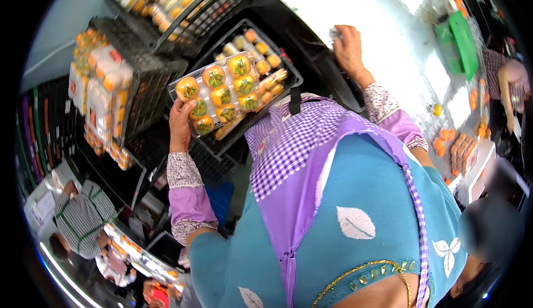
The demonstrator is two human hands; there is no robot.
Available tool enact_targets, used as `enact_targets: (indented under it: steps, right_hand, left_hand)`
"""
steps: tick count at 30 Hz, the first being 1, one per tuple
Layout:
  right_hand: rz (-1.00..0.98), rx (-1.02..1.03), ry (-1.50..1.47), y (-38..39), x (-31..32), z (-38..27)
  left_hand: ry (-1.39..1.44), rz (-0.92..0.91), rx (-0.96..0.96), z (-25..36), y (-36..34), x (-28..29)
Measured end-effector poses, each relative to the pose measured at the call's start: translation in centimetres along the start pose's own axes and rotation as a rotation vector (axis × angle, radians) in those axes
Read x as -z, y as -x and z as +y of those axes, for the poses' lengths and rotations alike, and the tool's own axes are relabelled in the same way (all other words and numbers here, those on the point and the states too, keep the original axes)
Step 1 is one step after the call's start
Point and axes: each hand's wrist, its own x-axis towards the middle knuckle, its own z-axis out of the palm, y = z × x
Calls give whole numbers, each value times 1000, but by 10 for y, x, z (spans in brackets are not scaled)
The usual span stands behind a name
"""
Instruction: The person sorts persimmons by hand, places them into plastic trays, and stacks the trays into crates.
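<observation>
My left hand [181, 122] grips the near left edge of a clear plastic tray of persimmons [220, 96], thumb on top. The orange fruits sit in rows with their green leafy caps up. The tray is held over a black crate [297, 78] that contains more packed fruit [265, 52]. My right hand [348, 46] is at the edge of the white table [388, 36], its fingers curled over. A small greyish bit shows by its fingertips, too unclear to name.
Another black crate [225, 0] of packed fruit stands at the far left. Beside it, packs [102, 94] are piled by a crate. A green container [458, 47], loose orange fruit [441, 138] and a fruit pack [463, 153] lie on the right. Other people work at both sides.
</observation>
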Motion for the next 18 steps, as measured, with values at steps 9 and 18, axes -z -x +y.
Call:
enact_targets:
  steps: [9,18]
  right_hand:
    - [-145,-562,-721,19,89,-22]
    - [185,-783,-280,67,137,57]
  left_hand:
    - [156,-463,-51,57,-59,-224]
    - [10,-613,30,23,-104,-378]
